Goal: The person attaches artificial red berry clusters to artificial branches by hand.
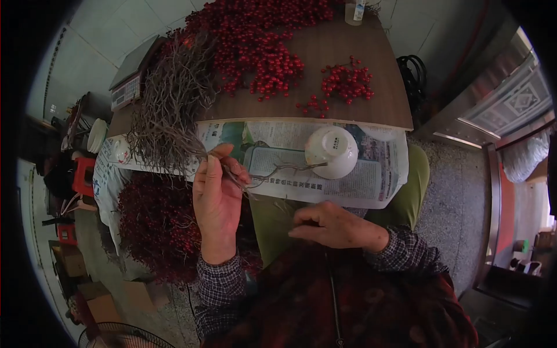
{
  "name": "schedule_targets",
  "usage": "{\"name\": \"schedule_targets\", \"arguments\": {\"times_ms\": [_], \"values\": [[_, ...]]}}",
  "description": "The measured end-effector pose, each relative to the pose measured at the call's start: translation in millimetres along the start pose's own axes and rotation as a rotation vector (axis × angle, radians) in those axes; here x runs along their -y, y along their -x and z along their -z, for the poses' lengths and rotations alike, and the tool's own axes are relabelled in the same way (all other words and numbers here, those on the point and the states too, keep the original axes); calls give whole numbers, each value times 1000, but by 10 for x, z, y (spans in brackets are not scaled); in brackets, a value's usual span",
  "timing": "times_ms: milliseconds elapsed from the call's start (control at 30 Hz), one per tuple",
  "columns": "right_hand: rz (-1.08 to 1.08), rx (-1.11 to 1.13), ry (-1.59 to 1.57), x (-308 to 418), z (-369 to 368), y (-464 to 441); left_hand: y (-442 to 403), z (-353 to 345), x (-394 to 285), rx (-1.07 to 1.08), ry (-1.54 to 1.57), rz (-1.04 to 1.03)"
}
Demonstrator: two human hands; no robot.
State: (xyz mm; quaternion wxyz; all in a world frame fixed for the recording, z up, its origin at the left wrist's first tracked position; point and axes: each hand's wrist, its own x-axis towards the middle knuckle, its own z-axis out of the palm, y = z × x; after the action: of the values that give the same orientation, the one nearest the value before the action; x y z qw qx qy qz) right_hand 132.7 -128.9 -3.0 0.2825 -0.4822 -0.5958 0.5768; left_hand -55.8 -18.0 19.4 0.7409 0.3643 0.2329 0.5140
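Observation:
My left hand (217, 194) is raised over the newspaper's front edge, its thumb and fingers pinched on a bare brown twig (272, 169). The twig's forked stem reaches right, to the upside-down white bowl (333, 153) on the newspaper (278, 188). My right hand (336, 225) hovers above my lap, fingers curled in; whether it holds anything small is hidden. A blurred thin shape (284, 206) shows just left of its fingertips. Behind my left hand lies a big pile of bare twigs (174, 87). Red berry sprigs (348, 80) rest on the brown board beyond the bowl.
A large heap of red berries (255, 46) covers the back of the brown board (360, 46). A scale (127, 81) stands at left, a small jar (354, 13) at the far edge. Dark red berry branches (159, 220) fill a bag below left. A fan (125, 336) is on the floor.

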Motion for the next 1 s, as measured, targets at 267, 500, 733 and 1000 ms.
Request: {"name": "schedule_targets", "arguments": {"times_ms": [267, 500, 733, 1000], "values": [[-99, 136, -487, 197, 430, 284, -438, 127, -179, -65, -813, -59], [-116, -25, -508, 68, 643, 653, -962, 198, -331, 49, -983, 225], [-84, -219, -454, -113, 655, 534, -1320, 605, 150, -26, -1804, -330], [44, -453, -248, -146, 580, 364, -410, -355, 73, 187, -1432, -182]]}}
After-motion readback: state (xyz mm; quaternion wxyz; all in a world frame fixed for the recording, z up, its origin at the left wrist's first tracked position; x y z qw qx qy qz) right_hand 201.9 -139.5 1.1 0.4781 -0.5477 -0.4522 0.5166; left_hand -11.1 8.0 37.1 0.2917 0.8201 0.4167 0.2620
